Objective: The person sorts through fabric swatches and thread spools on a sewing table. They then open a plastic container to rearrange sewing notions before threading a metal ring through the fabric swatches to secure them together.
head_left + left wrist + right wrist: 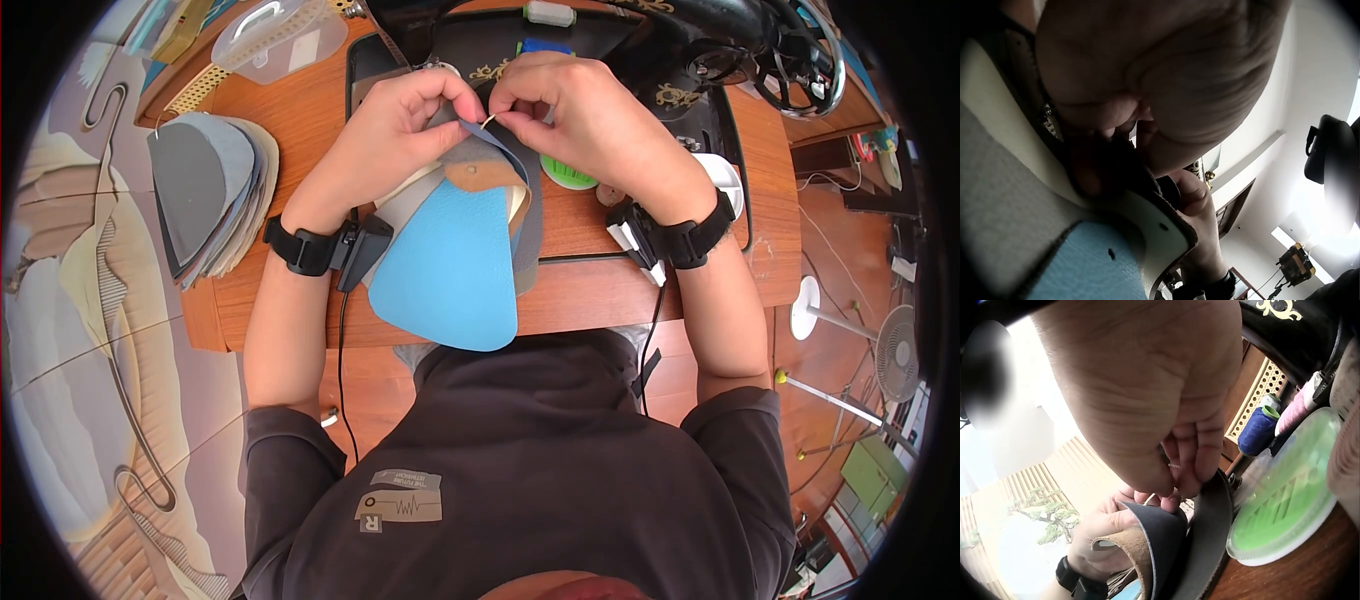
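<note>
In the head view, my left hand (400,130) and right hand (580,105) meet over a fan of leather swatches. My left fingers grip the upper end of a dark blue swatch (1166,544). Thumb and fingertips of my right hand pinch a thin white cord (489,121) that shows at that swatch's tip. A bright blue swatch (450,265) hangs lowest, over the table's front edge, with a brown swatch (485,177) folded above it. The left wrist view shows a small hole near the narrow end of the bright blue swatch (1085,265).
Left on the wooden table (570,290) lies another fan of grey swatches (200,170). A clear plastic box (285,45) stands behind it. A black sewing machine (725,40) stands at the back right. Near my right hand are a green round container (1285,506), a blue spool (1257,432) and a pink spool (1297,405).
</note>
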